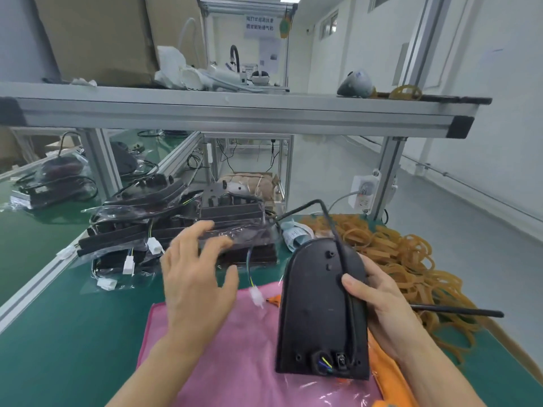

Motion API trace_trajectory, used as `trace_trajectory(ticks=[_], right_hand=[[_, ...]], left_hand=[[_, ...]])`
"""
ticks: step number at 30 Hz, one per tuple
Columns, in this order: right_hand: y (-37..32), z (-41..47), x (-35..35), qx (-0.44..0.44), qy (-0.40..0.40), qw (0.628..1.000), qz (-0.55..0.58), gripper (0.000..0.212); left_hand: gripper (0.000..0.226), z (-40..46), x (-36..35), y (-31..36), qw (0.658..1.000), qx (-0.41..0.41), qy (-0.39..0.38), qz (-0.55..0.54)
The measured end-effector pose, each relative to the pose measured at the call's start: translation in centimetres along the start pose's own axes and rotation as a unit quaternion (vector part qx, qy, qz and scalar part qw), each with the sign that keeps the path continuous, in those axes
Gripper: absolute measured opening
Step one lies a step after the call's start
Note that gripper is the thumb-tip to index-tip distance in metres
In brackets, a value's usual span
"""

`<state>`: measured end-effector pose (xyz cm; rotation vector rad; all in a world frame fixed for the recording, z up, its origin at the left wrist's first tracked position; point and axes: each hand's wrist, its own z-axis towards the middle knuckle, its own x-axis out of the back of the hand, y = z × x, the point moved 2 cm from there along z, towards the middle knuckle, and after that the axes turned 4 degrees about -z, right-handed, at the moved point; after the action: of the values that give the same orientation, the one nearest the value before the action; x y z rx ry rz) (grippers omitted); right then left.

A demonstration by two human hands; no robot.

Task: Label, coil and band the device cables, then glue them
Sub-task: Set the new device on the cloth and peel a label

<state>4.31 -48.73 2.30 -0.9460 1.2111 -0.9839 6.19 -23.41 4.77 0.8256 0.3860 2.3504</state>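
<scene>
My right hand [379,301] grips a black arch-shaped device [317,312] held upright over a pink cloth [223,356]. My thumb presses its black cable [343,254] against the device's right side. The cable loops up past the device's top and off to the left. My left hand [194,274] hovers with fingers spread and holds nothing, just in front of a pile of bagged black devices [182,230] with white connectors. A loose wire with a white connector [256,295] hangs between my hands. A heap of tan rubber bands [390,248] lies to the right.
The green bench mat [58,333] lies under everything. An aluminium shelf beam [235,113] crosses overhead, with posts at left and right. A socket box [364,190] hangs on the right post. An orange cloth [388,374] lies under the device. A thin black rod [458,310] rests on the bands.
</scene>
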Motion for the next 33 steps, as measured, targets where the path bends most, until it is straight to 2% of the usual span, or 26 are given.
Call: trace_trajectory(ticks=[2, 5, 7, 9, 12, 14, 17, 21, 24, 30, 33], right_hand=[[-0.1, -0.1, -0.7, -0.001, -0.063, 0.998, -0.02, 0.05], [0.0, 0.0, -2.1, -0.011, -0.125, 0.99, -0.067, 0.054], [0.2, 0.2, -2.7, -0.014, -0.133, 0.987, -0.086, 0.057], [0.3, 0.5, -2.8, -0.015, -0.127, 0.989, -0.08, 0.059], [0.4, 0.9, -2.3, -0.011, -0.088, 0.996, -0.021, 0.056], [0.4, 1.4, -1.9, 0.0, -0.039, 0.999, 0.009, 0.052], [0.8, 2.2, -2.1, 0.021, 0.012, 0.999, 0.041, 0.05], [0.9, 3.4, -2.9, 0.061, 0.07, 0.993, 0.068, 0.046], [0.3, 4.2, -3.2, 0.088, 0.084, 0.987, 0.102, 0.044], [-0.2, 5.9, -4.0, 0.093, 0.125, 0.983, 0.102, 0.045], [0.2, 6.7, -4.7, 0.097, 0.142, 0.982, 0.08, 0.037]], left_hand=[[0.059, 1.3, -0.2, 1.3, 0.996, -0.047, -0.055, -0.059], [0.092, 4.2, -1.4, 3.4, 0.971, -0.076, -0.19, -0.125], [0.087, 5.4, -2.6, 4.1, 0.946, -0.132, -0.277, -0.106], [0.06, 6.3, -3.5, 3.8, 0.929, -0.16, -0.319, -0.096], [0.018, 7.3, -3.6, 2.0, 0.934, -0.128, -0.304, -0.139], [0.006, 7.3, -3.5, 1.2, 0.928, -0.089, -0.311, -0.187], [0.01, 6.4, -3.7, 0.8, 0.923, -0.034, -0.297, -0.241], [0.02, 5.7, -4.0, 1.7, 0.954, -0.064, -0.189, -0.225], [0.026, 5.8, -3.8, 2.2, 0.958, -0.071, -0.128, -0.248], [0.015, 4.3, -5.0, 0.6, 0.938, 0.091, -0.113, -0.313], [0.022, 3.6, -5.1, 0.5, 0.913, 0.179, -0.13, -0.344]])
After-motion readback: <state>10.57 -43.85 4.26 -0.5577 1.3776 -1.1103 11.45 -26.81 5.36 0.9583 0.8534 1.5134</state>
